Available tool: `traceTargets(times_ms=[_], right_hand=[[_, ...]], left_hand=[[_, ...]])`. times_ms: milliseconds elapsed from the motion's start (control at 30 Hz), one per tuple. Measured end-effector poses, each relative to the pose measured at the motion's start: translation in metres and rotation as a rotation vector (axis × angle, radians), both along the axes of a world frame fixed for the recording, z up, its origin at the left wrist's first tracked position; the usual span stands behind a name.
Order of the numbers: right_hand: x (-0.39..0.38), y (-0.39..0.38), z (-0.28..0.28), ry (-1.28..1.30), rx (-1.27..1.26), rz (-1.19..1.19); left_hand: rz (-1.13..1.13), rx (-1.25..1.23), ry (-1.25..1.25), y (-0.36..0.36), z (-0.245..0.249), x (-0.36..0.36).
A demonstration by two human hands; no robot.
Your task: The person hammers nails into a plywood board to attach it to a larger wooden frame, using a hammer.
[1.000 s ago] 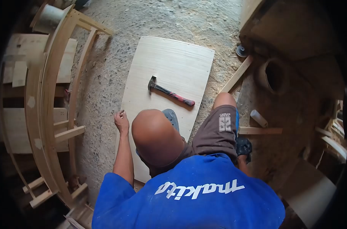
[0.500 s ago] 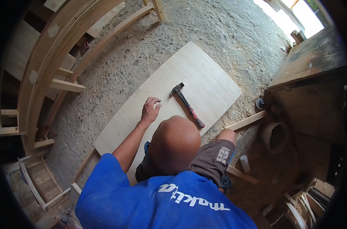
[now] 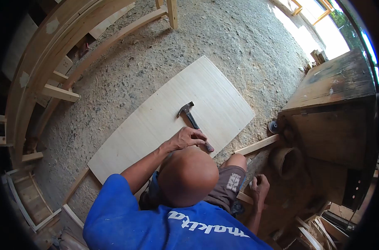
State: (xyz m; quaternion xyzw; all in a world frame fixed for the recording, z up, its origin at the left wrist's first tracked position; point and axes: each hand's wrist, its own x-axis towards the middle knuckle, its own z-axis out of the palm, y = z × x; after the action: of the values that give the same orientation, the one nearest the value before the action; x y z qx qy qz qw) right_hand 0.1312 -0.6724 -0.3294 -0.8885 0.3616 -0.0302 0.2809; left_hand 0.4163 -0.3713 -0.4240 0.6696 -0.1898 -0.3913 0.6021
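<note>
A light plywood sheet (image 3: 156,112) with a curved edge lies on the ground. On it rests a claw hammer (image 3: 185,109), its head away from the person and its dark and red handle pointing toward the knee. My left hand (image 3: 188,138) is at the handle, fingers closed around its middle; the fingertips partly cover it. Beside the right knee, my right hand (image 3: 260,187) is closed at a small white cylinder (image 3: 251,185), mostly hidden by the fingers.
A curved wooden frame (image 3: 41,54) stands at the left. Wooden strips (image 3: 258,144) lie near the sheet. At the right are a large wooden box (image 3: 327,96), a round hollow container (image 3: 287,161) and a small disc-shaped object (image 3: 273,126). Scrap wood lies at the lower right.
My left hand has moved right, from the bare sheet to the hammer handle. My right hand has come into view at the white cylinder. The whole view has shifted slightly.
</note>
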Motion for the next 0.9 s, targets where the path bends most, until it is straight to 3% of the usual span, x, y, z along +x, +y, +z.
traceTargets(times_ms=[67,133,167,233,333,367,400,433,467,500,567,700,767,800,900], right_hand=[[0.085,0.040,-0.016,-0.214,0.124,0.174],[0.153,0.086,-0.014,-0.221,0.210,0.348],[0.176,0.097,-0.033,-0.324,0.159,0.459],[0.208,0.115,-0.047,-0.302,0.326,0.443],[0.231,0.130,-0.084,-0.297,0.450,0.525],[0.235,0.138,-0.091,-0.223,0.294,0.541],[0.239,0.144,-0.100,-0.153,0.136,0.557],[0.240,0.148,-0.113,-0.151,0.140,0.571],[0.237,0.148,-0.133,-0.001,0.055,0.602],[0.234,0.148,-0.153,0.147,-0.034,0.634],[0.228,0.150,-0.183,0.111,-0.025,0.581],[0.228,0.140,-0.197,0.104,0.030,0.576],[0.234,0.139,-0.175,-0.049,0.081,0.525],[0.238,0.133,-0.166,-0.013,0.287,0.454],[0.244,0.121,-0.155,-0.024,0.311,0.397]], left_hand=[[-0.079,-0.140,0.043,-0.021,0.000,-0.003],[-0.145,-0.166,0.070,-0.035,0.008,0.001],[-0.146,-0.176,0.069,-0.034,0.010,0.006],[-0.011,-0.034,0.106,-0.014,0.011,0.018],[0.063,-0.005,-0.013,0.017,-0.001,0.041],[0.091,0.033,-0.096,0.026,-0.003,0.052],[0.189,0.081,-0.006,0.031,-0.017,0.068],[0.339,0.014,0.001,0.035,-0.035,0.085],[0.404,0.083,-0.081,0.039,-0.051,0.110],[0.532,0.097,-0.414,0.038,-0.070,0.135],[0.709,0.222,-0.695,0.032,-0.092,0.185],[0.890,0.192,-0.588,0.001,-0.142,0.265],[0.861,0.190,-0.611,-0.013,-0.152,0.286],[0.868,0.191,-0.601,-0.016,-0.157,0.291],[0.747,0.248,-0.580,-0.017,-0.169,0.296]])
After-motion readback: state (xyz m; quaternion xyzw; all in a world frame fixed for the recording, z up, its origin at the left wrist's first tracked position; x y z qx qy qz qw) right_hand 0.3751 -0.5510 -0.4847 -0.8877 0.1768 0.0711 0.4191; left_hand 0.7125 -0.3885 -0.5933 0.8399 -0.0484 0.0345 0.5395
